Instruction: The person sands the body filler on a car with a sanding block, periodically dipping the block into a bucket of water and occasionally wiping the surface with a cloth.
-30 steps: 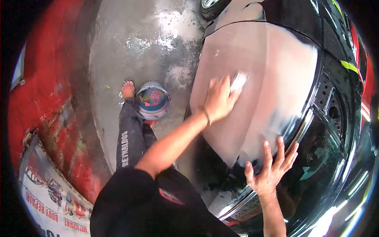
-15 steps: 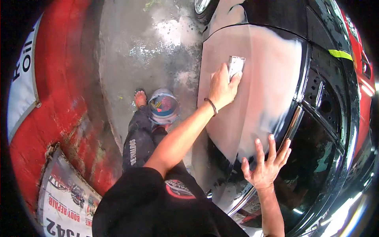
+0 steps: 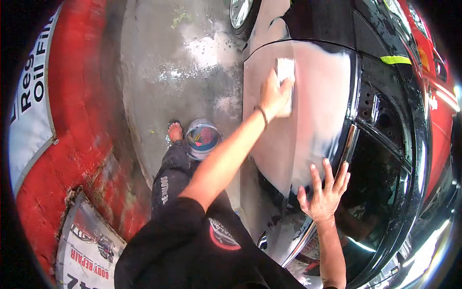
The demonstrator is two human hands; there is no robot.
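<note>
My left hand (image 3: pixel 274 94) grips a long whitish block (image 3: pixel 285 70) and presses it flat on the pale, sanded-looking door panel (image 3: pixel 320 91) of a black car. A dark band circles that wrist. Lower right, my right hand (image 3: pixel 322 200) lies with fingers spread at the panel's lower edge, beside the dark window (image 3: pixel 370 192) and its chrome trim, and holds nothing.
A bucket (image 3: pixel 202 139) with water and small coloured items stands on the wet floor (image 3: pixel 159 86) by my foot. At the left is a red wall (image 3: pixel 77 96) with banners. A red vehicle (image 3: pixel 440 125) shows at the far right.
My view has shifted slightly, so the car appears further left. The block, seen more lengthwise, remains in my left hand near the upper panel. My right hand stays spread on the car.
</note>
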